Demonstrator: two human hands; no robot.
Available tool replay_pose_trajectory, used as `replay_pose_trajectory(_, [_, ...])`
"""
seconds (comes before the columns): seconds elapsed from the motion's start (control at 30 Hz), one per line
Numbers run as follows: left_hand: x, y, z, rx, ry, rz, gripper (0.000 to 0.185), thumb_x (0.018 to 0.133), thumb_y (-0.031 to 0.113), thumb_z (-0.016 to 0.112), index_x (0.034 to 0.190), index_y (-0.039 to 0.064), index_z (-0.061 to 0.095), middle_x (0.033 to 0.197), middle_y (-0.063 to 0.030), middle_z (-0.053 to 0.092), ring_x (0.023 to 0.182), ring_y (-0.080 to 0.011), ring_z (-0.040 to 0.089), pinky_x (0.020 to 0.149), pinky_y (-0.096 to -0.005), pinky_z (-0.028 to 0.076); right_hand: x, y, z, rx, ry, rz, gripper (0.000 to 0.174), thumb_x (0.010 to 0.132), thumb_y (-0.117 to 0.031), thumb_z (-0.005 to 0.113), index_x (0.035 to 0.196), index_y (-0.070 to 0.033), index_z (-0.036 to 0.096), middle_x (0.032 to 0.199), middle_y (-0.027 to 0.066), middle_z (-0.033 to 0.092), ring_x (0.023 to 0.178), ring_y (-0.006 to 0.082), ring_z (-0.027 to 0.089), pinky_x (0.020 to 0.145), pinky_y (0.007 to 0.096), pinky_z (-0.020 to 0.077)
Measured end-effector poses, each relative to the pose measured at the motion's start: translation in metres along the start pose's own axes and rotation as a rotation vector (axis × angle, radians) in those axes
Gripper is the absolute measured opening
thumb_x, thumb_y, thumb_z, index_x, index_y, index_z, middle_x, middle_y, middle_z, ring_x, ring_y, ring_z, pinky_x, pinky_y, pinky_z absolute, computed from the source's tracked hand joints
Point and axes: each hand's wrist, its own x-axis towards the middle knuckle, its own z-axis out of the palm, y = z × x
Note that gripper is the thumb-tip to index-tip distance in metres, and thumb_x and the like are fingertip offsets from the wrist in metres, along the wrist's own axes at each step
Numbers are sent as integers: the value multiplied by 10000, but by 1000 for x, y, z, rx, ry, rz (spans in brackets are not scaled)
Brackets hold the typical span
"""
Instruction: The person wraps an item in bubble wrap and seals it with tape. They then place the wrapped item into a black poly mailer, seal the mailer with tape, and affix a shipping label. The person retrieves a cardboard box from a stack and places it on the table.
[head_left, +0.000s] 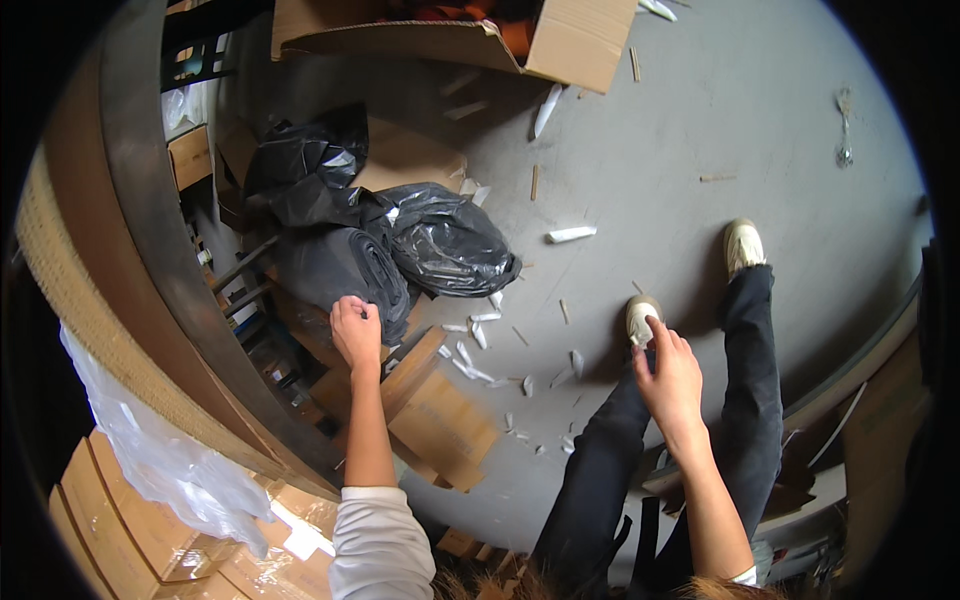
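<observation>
My left hand (355, 330), fingers curled, is in front of the near end of a dark grey roll of sheet material (337, 266). Whether it touches or pinches the roll cannot be made out. Against the roll's right side lies a crumpled black plastic bag (454, 240), and more black plastic sheeting (315, 157) is heaped behind it. My right hand (671, 379) hangs in the air above my leg, thumb and fingers apart, with nothing in it.
An open cardboard box (577, 41) with orange and dark contents stands at the top. Flattened cardboard (442, 424) lies below the roll. White scraps (571, 234) litter the grey floor (675, 135). A metal rack beam (142, 195) runs along the left, above stacked cartons (112, 517).
</observation>
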Motion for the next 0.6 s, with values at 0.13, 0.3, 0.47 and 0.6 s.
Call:
replay_pose_trajectory(0.13, [-1,-3,-1,-46,-26,-11,111,796,97,651,859,56,569,860,-99,587,869,-328,597,798,-454,493,32,-22,-37,76,62,-231,438,874,-153,679,1282,-36,572,966,138,648,912,333,619,807,439,509])
replay_pose_trajectory(0.3, [2,5,16,94,126,1,107,776,90,632,825,55,543,866,-142,569,867,-370,597,769,-485,510,85,-38,-86,100,142,-318,409,905,-140,678,1292,-52,580,998,143,657,943,304,649,824,408,526])
replay_pose_trajectory(0.47, [12,-6,11,-140,416,10,129,747,-41,575,785,25,470,803,-143,460,692,-306,491,651,-415,434,134,-27,-132,-6,189,-308,377,936,-149,651,1295,-60,579,1048,126,669,1024,267,649,889,387,523])
replay_pose_trajectory(0.6, [40,-32,-20,251,662,-6,109,844,35,634,919,65,560,871,-128,607,810,-326,612,719,-432,466,154,-15,-146,-108,303,-456,393,917,-111,670,1298,-64,584,1037,129,661,997,268,641,886,387,518])
